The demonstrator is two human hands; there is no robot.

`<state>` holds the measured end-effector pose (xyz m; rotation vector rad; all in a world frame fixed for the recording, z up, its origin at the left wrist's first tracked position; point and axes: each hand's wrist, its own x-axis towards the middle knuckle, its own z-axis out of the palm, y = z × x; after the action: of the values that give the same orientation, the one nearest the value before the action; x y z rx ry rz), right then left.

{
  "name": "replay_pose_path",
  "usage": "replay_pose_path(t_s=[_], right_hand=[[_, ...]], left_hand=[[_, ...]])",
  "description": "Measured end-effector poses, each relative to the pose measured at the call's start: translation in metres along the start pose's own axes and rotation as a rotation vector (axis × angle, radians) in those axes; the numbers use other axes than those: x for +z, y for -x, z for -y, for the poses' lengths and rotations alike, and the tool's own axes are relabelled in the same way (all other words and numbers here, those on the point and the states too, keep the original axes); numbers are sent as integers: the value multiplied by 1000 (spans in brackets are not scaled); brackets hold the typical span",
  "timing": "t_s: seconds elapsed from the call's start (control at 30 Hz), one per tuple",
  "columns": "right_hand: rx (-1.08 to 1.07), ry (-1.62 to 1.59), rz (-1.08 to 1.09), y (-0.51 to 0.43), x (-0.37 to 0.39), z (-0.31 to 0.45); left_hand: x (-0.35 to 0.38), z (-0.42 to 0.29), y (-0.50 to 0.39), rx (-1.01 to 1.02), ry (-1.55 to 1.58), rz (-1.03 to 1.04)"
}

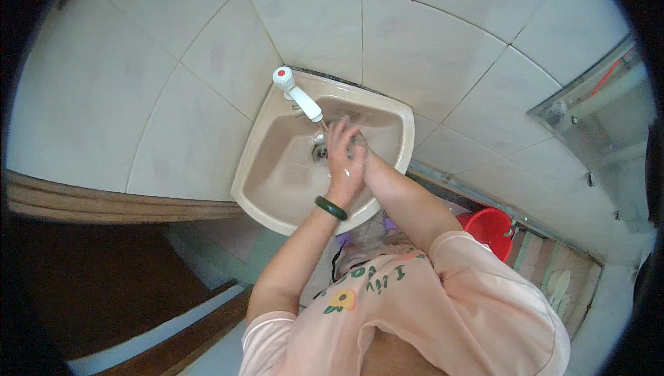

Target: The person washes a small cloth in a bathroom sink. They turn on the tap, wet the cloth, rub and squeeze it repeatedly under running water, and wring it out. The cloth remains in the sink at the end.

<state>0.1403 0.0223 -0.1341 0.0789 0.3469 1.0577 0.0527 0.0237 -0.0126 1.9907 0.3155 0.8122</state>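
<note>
Both hands are together over a beige washbasin (407,137), below the spout of a white plastic tap (307,105) with a red dot on its knob. Wet and with its fingers spread, my left hand (343,161) lies across my right hand (359,141). A dark green bangle (331,208) circles the left wrist. My right hand is blurred and mostly covered by the left, so its fingers cannot be made out. A thin stream of water (324,126) shows under the spout. The metal drain (319,152) lies just left of the hands.
Tiled walls (311,23) meet in the corner behind the basin. A wooden ledge (119,202) runs along the left wall. A red plastic bucket (490,231) stands at the lower right. At the far right is a glass-like panel (602,111) with metal fittings.
</note>
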Motion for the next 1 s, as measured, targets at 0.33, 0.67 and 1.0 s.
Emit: replay_pose_path(t_s=[0.33, 0.67, 1.0], right_hand=[[-26, 447, -182, 18, 58, -30], [-143, 312, -68, 8, 26, -5], [-74, 445, -273, 21, 68, -29]], left_hand=[[-24, 73, -54, -535, 61, -181], [3, 19, 1, 93, -162, 5], [-23, 57, -63, -696, 422, -194]])
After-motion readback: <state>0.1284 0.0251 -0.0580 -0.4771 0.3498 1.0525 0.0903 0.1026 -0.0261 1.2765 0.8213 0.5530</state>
